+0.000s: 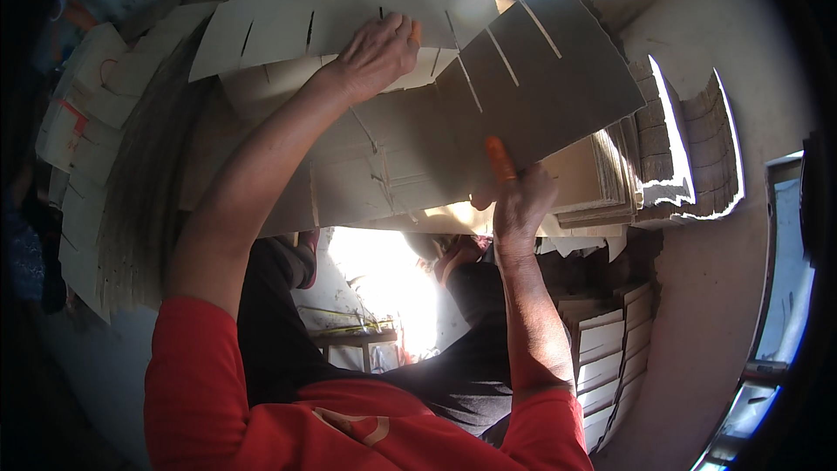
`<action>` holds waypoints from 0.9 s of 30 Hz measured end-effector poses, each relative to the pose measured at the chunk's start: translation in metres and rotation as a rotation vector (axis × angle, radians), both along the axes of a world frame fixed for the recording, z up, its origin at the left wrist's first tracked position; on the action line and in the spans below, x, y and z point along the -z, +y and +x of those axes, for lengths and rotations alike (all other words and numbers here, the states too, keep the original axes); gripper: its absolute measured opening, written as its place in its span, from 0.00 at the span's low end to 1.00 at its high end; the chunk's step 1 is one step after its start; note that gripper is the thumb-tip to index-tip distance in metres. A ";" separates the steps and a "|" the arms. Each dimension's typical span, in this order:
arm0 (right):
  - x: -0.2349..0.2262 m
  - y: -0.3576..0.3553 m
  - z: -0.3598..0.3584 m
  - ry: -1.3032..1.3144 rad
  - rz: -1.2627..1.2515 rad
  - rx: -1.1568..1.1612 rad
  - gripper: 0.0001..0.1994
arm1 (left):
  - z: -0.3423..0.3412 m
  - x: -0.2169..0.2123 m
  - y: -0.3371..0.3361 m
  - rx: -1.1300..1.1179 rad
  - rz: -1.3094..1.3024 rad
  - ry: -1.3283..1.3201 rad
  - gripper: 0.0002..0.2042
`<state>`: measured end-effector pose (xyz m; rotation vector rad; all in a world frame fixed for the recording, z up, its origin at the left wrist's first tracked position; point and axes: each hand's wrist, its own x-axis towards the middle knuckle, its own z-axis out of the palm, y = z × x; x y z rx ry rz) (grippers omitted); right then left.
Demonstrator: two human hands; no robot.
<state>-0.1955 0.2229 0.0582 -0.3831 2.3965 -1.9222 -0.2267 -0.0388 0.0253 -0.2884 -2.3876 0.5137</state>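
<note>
Grey-brown cardboard sheet (575,92), narrow parallel slots, right of centre, lower edge gripped by right hand (525,196), left hand (379,52) curled over paler slotted sheet (279,13), upper centre, grip unclear

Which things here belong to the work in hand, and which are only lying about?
In work:
dark slotted sheet, in right hand
pale slotted sheet, at left hand

Apparently lying about:
cardboard stack, left
sheet stack, lower right

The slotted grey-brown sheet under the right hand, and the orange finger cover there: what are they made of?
Slotted grey-brown sheet: probably cardboard, matte; it looks stiff, with narrow cut slits.
Orange finger cover: perhaps rubber, as it fits closely; fabric is possible.
</note>
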 end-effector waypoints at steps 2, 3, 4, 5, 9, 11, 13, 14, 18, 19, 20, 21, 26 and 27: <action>0.000 0.001 -0.001 -0.011 0.005 -0.004 0.10 | 0.004 -0.001 0.005 -0.004 -0.051 0.019 0.12; 0.001 0.001 -0.002 -0.018 0.007 -0.008 0.10 | 0.005 -0.001 0.007 -0.002 -0.054 0.040 0.12; 0.001 0.002 -0.002 -0.014 0.000 -0.020 0.10 | 0.006 -0.001 0.008 0.000 -0.057 0.061 0.11; 0.002 0.002 -0.002 -0.011 -0.007 -0.032 0.10 | 0.007 -0.001 0.009 0.003 -0.060 0.082 0.11; -0.003 0.002 0.001 0.038 0.050 -0.047 0.10 | 0.009 -0.002 0.007 0.008 0.009 0.082 0.13; -0.003 0.002 0.001 0.022 0.022 -0.036 0.10 | 0.012 -0.004 0.011 0.021 0.021 0.068 0.14; -0.003 0.003 0.000 0.010 0.002 -0.034 0.10 | 0.017 -0.001 0.012 0.028 0.060 0.074 0.15; -0.002 0.003 0.000 0.006 -0.002 -0.037 0.10 | 0.019 0.000 0.011 0.031 0.079 0.078 0.16; -0.001 0.004 0.000 -0.036 -0.055 -0.054 0.09 | 0.024 -0.001 0.002 -0.004 0.063 0.099 0.15; -0.001 0.004 0.001 -0.022 -0.057 -0.058 0.08 | 0.023 -0.003 0.000 0.033 0.054 0.143 0.12; -0.002 0.004 0.001 -0.007 -0.058 -0.061 0.08 | 0.024 -0.005 -0.001 0.070 0.045 0.187 0.10; -0.002 0.004 0.002 0.008 -0.061 -0.063 0.08 | 0.024 -0.007 -0.001 0.084 0.049 0.188 0.10; 0.000 0.005 0.002 -0.009 -0.085 -0.071 0.08 | 0.040 -0.003 0.002 0.017 0.082 0.090 0.18; -0.001 0.005 0.002 -0.017 -0.085 -0.072 0.08 | 0.042 -0.004 0.002 0.017 0.087 0.089 0.18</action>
